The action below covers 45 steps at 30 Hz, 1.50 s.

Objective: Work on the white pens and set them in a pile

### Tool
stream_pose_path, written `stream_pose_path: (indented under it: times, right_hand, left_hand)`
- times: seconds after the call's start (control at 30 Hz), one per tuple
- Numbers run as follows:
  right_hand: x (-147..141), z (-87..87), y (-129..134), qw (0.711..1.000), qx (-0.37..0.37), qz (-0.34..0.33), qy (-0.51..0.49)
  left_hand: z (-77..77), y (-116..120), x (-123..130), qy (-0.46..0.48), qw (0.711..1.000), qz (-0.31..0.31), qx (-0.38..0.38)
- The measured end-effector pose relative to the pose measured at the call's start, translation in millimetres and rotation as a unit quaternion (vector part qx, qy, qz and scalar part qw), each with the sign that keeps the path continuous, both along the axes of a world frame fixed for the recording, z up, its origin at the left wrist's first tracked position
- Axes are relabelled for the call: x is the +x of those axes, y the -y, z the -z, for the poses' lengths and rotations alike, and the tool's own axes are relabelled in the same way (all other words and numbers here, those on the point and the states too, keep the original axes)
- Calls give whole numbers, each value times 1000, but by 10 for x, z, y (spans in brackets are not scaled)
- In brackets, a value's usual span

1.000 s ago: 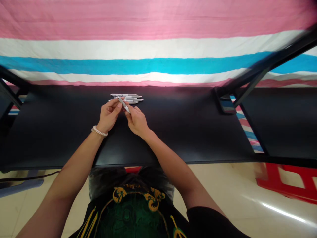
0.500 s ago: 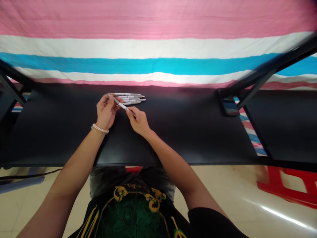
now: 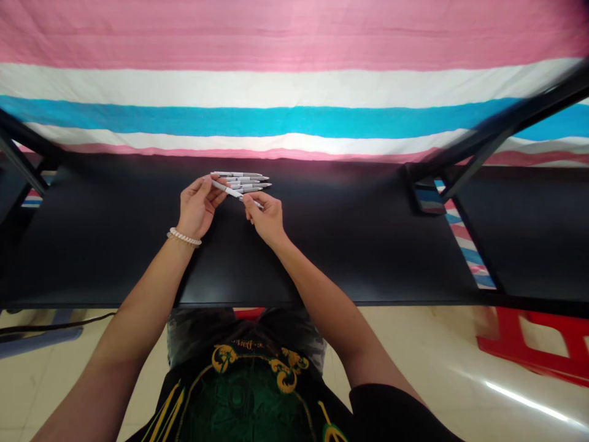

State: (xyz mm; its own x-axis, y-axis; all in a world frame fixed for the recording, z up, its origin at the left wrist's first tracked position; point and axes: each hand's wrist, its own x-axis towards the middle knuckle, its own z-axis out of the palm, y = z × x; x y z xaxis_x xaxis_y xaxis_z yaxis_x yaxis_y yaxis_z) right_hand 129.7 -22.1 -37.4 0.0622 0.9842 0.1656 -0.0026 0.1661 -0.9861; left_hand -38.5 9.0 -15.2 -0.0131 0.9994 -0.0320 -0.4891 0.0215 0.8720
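One white pen (image 3: 232, 193) lies slanted across the gap between my hands, above the black desk top (image 3: 322, 245). My left hand (image 3: 199, 205) pinches its left end in the fingertips, and my right hand (image 3: 267, 218) grips it near the right end. Just beyond the fingers, several more white pens (image 3: 242, 181) lie side by side, pointing right. My left fingertips sit very close to them, and may overlap their left ends. A beaded bracelet (image 3: 184, 237) circles my left wrist.
The desk top spreads to both sides of my hands, with dark metal frame bars (image 3: 478, 147) at the right. A pink, white and blue striped cloth (image 3: 276, 123) hangs behind. A red plastic stool (image 3: 538, 344) stands on the floor at lower right.
My right hand has moved right, carrying the held pen rightward and toward a flatter angle. My left hand has stayed nearly in place. The pens on the desk have not visibly shifted.
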Motion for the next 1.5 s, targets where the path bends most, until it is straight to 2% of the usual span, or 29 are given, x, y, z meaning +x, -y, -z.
stream_pose_path:
  times: [0.2, 0.33, 0.43, 0.5, 0.63, 0.73, 0.83, 0.9, 0.97, 1.2, 1.4, 1.5]
  right_hand:
    - [3, 6, -55, 988, -23, 24, -148]
    - [23, -19, -75, 984, -20, 28, -177]
    - [17, -34, -60, 986, -22, -9, -162]
    - [1, -42, -42, 989, -24, -37, -143]
    - [-22, -57, -9, 987, -37, -88, -132]
    - [-21, -67, 17, 982, -36, -157, -103]
    - [-27, -72, 41, 973, -27, -215, -77]
    - [-37, -74, 50, 971, -28, -225, -81]
    - [-45, -78, 53, 970, -36, -223, -95]
    - [-10, -98, 44, 964, -87, -225, -108]
    - [-20, -75, 70, 974, -60, -213, -38]
    - [-39, -74, 93, 980, -40, -197, -5]
  left_hand:
    - [-19, 31, -32, -71, 997, 30, -20]
    - [-43, 99, 1, -117, 986, 116, -19]
    - [-43, 152, 39, -128, 972, 194, -21]
    - [-36, 170, 60, -127, 966, 223, -23]
    - [-36, 147, 69, -104, 971, 214, -31]
    - [-50, 113, 41, -91, 977, 194, -14]
    - [-58, 112, 15, -102, 970, 218, 14]
    - [-53, 127, 21, -109, 966, 232, 30]
    - [-38, 136, 45, -112, 970, 212, 44]
    - [17, 31, 49, -45, 997, 56, 39]
    - [21, -28, 4, -45, 998, -30, 13]
    - [30, -26, 23, -64, 996, -59, 26]
